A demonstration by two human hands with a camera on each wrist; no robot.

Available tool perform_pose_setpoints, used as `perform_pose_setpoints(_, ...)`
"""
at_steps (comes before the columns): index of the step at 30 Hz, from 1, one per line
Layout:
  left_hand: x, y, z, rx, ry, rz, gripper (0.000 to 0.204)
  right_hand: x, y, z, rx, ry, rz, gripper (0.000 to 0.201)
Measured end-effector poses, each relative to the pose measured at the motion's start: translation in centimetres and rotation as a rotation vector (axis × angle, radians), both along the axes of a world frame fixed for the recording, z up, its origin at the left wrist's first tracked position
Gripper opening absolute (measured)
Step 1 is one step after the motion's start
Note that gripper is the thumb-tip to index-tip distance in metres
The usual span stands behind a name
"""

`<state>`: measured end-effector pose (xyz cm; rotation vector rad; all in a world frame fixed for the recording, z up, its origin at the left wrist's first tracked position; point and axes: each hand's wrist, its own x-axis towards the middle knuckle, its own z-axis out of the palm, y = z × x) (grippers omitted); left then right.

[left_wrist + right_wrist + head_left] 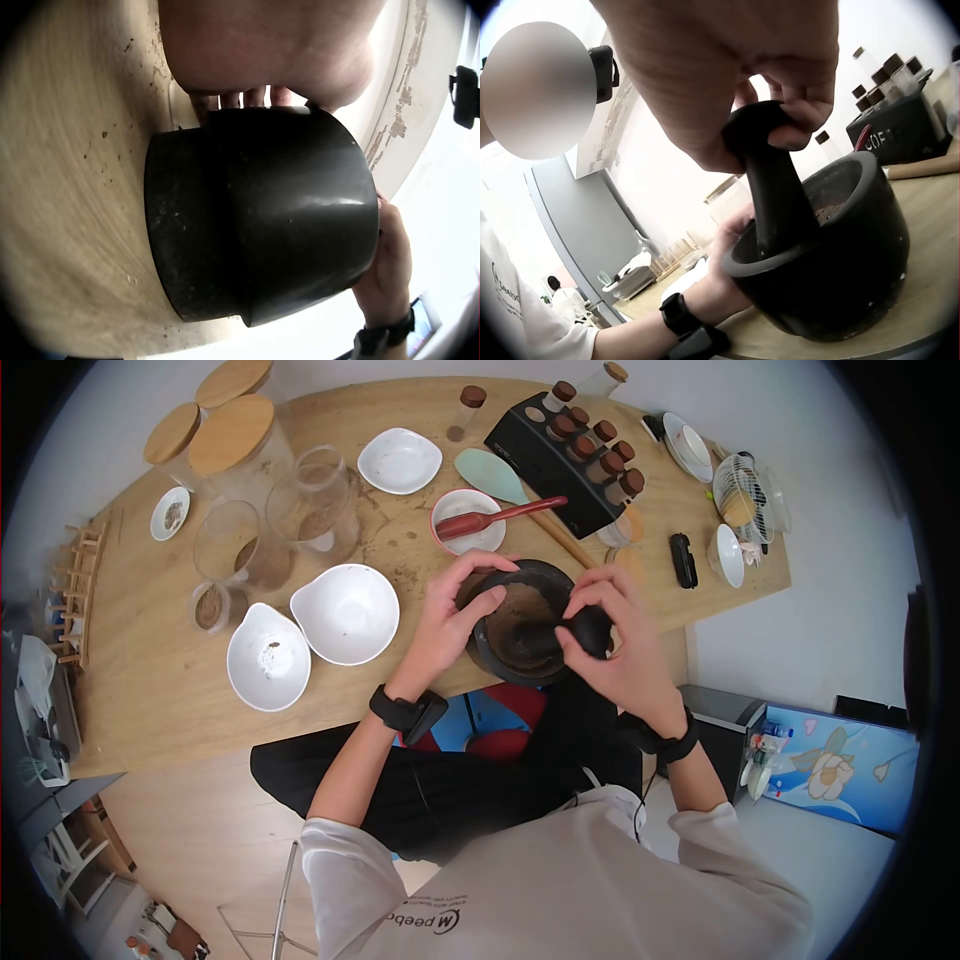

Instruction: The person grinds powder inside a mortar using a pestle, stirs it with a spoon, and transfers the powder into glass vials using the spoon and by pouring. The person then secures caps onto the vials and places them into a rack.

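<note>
A black mortar [492,658] stands at the table's near edge with brown powder [525,603] inside. My left hand [448,618] grips its left side, thumb over the rim and fingers round the outer wall. In the left wrist view the mortar [300,210] hides part of those fingers. My right hand [628,645] holds the black pestle [776,199] by its knobbed top, fingers and thumb curled about it. The pestle leans inside the bowl, its lower end down by the powder. Just beyond the mortar, a red spatula [470,524] lies across a red-rimmed bowl [447,506].
Two white bowls [345,615] [262,685] sit left of the mortar, near glass jars [228,555] holding brown powder. A pale green spatula [490,472] and a black rack [540,455] of corked tubes lie beyond. A black clip-like object [684,560] rests at right.
</note>
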<state>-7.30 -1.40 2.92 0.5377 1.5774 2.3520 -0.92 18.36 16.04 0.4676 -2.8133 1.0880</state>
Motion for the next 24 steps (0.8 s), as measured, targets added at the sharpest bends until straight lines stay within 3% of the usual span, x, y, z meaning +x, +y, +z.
perform_pose_setpoints(6, 0.1, 0.4, -0.1, 0.021, -0.004, 0.025, 0.026, -0.1, -1.2, 0.4, 0.052, 0.045, -0.161, 0.027)
perform_pose_setpoints(9, -0.1, 0.2, -0.3, 0.009, 0.017, 0.015, 0.027, 0.5, -1.0, 0.9, 0.042, -0.088, -0.013, 0.026)
perform_pose_setpoints(13, -0.1, 0.2, -0.6, 0.008, 0.006, -0.007, 0.028, -0.6, 0.7, 0.3, 0.069, 0.068, -0.002, 0.027)
perform_pose_setpoints(16, 0.0, 0.5, -0.2, 0.028, 0.027, 0.038, 0.026, -1.1, -1.0, 0.5, 0.081, 0.012, -0.225, 0.027)
perform_pose_setpoints(20, 0.0, 0.4, -0.2, 0.008, 0.030, 0.042, 0.027, -0.1, -2.2, 0.6, 0.026, 0.028, -0.013, 0.027)
perform_pose_setpoints(24, 0.2, 0.3, -0.1, 0.008, 0.036, 0.045, 0.026, -0.3, -0.2, -0.5, 0.000, 0.032, -0.109, 0.028)
